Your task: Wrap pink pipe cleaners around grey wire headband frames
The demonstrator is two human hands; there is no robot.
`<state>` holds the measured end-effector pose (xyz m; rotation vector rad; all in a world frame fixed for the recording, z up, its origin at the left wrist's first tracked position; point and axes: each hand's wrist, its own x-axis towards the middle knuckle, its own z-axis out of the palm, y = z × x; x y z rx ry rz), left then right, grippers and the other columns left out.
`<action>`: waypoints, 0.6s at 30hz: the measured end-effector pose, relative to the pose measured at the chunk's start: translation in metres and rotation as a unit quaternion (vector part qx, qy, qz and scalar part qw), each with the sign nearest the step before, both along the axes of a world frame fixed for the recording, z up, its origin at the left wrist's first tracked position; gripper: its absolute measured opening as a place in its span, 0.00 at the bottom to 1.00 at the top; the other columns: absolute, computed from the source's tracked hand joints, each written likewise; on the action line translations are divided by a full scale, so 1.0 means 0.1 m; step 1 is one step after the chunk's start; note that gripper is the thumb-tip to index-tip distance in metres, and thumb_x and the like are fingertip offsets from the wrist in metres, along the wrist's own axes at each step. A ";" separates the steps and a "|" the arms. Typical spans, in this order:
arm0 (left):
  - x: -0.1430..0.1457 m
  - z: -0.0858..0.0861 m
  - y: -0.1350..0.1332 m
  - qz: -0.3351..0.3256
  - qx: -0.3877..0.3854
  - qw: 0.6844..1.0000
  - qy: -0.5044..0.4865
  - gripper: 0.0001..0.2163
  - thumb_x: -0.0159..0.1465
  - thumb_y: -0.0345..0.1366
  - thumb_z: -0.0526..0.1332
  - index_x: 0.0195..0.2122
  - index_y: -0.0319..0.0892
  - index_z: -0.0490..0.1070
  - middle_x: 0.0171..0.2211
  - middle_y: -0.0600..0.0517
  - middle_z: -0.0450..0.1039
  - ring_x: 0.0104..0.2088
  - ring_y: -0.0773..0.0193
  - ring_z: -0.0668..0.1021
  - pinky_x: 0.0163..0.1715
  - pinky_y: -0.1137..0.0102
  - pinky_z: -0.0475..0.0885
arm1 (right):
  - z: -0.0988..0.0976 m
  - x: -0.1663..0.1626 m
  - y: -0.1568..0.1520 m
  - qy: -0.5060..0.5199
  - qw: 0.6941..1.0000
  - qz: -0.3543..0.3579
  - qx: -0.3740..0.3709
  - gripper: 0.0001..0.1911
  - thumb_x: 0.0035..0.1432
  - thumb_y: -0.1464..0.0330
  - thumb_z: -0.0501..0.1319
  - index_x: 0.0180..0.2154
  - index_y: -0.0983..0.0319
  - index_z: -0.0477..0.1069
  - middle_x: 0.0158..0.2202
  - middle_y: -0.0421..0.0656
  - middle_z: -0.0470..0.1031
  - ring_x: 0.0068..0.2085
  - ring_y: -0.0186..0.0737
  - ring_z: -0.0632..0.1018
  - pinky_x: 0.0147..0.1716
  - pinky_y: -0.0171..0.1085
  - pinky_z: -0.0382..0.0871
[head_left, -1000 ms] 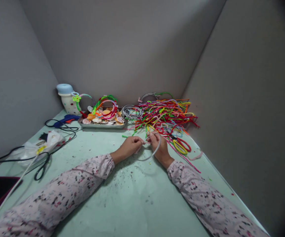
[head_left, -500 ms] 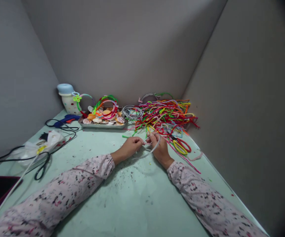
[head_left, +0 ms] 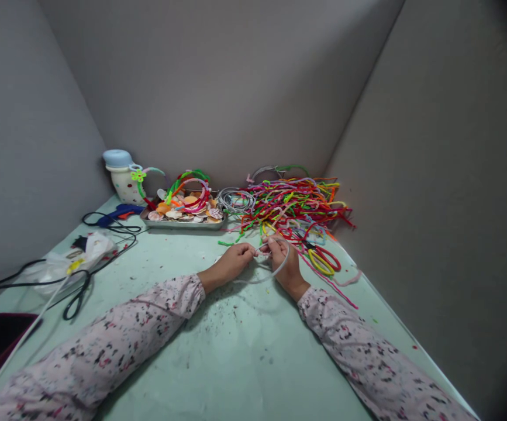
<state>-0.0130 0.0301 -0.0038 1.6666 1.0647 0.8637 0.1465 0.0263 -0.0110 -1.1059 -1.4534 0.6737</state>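
Note:
Over the middle of the table, both hands meet at one end of a pale grey headband. The band curves in front of my right hand and back toward my left wrist. My left hand is closed, thumb and fingertips pinched at that end. My right fingers are also closed around it, close to the left fingertips. Something thin and whitish shows between the fingertips, too small to make out. Just beyond my right hand lies a heap of coloured pipe cleaners.
Scissors with red and yellow handles lie right of my right hand. A metal tray of shells and wrapped headbands stands behind, beside wire hoops. Farther left are a cup, a blue glue gun, black cable and plastic bag.
The headband's curve has turned slightly, swinging right and showing more of its lower part. Both hands stay almost in place, still pinching its end.

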 end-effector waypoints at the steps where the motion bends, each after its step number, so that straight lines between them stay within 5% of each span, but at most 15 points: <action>1: 0.00 0.01 -0.01 -0.002 -0.003 1.000 -0.004 0.10 0.60 0.40 0.53 0.27 0.39 0.66 0.20 0.58 0.60 0.21 0.71 0.62 0.21 0.74 0.54 | 0.01 0.00 0.00 -0.001 1.000 0.001 0.003 0.16 0.63 0.60 0.51 0.36 0.62 0.72 0.26 0.42 0.75 0.29 0.38 0.77 0.29 0.35 0.70; 18: 0.01 0.06 0.01 0.009 -0.040 0.998 -0.046 0.10 0.57 0.41 0.54 0.24 0.40 0.64 0.19 0.57 0.60 0.22 0.70 0.63 0.24 0.73 0.56 | 0.00 -0.01 0.00 0.046 0.999 0.028 -0.008 0.15 0.62 0.60 0.52 0.37 0.62 0.72 0.28 0.43 0.77 0.29 0.38 0.78 0.25 0.34 0.69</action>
